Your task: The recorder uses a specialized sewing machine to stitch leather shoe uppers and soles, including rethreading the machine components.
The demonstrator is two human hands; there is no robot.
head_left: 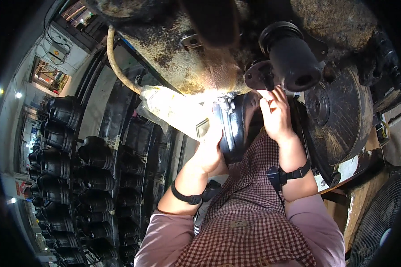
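A shiny black shoe upper point(236, 149) with a silver zipper stands under the sewing machine's presser foot point(226, 101), close in front of my apron. My left hand point(209, 149) is closed on its left side; glare washes out the fingertips. At its upper right, my right hand point(276, 113) is raised with the fingers curled, just below a round black disc point(259, 76) on the machine. What those fingertips hold, if anything, is hidden. The worn machine body point(173, 53) spans above both hands.
A glaring pale, plastic-wrapped lamp point(169, 109) on a bent tube point(114, 58) hangs beside my left hand. Racks of black footwear point(93, 178) fill the left. A large dark wheel point(338, 115) stands right of my right arm, with a fan point(383, 218) lower right.
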